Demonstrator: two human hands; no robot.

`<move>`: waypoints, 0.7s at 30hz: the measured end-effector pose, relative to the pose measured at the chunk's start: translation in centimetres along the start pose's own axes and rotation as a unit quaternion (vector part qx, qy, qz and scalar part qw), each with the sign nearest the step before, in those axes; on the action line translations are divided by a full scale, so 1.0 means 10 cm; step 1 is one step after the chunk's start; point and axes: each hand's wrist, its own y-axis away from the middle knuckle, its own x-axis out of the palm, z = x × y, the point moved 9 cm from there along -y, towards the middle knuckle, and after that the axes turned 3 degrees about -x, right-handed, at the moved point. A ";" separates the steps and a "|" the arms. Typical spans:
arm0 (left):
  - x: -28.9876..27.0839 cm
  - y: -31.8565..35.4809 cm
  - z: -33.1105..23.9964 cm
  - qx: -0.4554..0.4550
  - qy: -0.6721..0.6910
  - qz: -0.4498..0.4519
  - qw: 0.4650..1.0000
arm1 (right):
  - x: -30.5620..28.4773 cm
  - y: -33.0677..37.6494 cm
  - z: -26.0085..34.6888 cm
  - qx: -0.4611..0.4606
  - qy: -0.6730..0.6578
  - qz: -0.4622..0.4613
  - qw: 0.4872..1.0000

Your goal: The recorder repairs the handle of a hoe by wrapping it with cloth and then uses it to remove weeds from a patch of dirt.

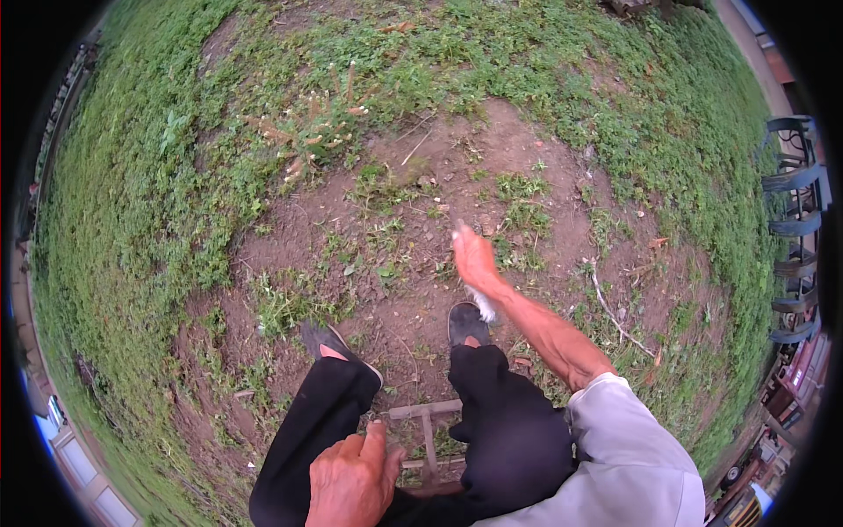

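My right hand (474, 259) reaches forward over bare dirt, closed around a thin white thing (482, 305). Its fluffy ends stick out past the fingertips and under the wrist. A grey sleeve covers that upper arm. My left hand (351, 479) rests on my left thigh with the fingers curled and the thumb up; nothing shows in it. Both legs wear black trousers and dark shoes, left shoe (327, 340) and right shoe (466, 321), planted on the soil. A small wooden frame (427, 423) sits between my legs.
A bare dirt patch (421, 202) lies ahead, ringed by grass. A weed with pale flower heads (316, 132) grows at the far left of it. A dry stick (615, 316) lies to the right. A blue metal implement (795, 228) stands at the right edge.
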 end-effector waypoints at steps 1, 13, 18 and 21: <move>-0.02 0.02 0.00 0.008 0.000 -0.007 1.000 | -0.19 -0.23 -0.11 0.038 0.047 -0.022 0.998; -0.03 0.00 -0.06 0.036 0.018 0.031 0.999 | 0.10 -1.01 -0.31 0.035 0.101 -0.101 0.989; -0.07 0.04 0.00 0.024 0.036 0.008 0.999 | 0.46 0.22 0.00 -0.034 0.074 0.102 0.991; -0.05 0.07 0.04 0.019 0.033 0.006 0.999 | 0.37 0.38 0.04 -0.051 0.051 0.134 0.988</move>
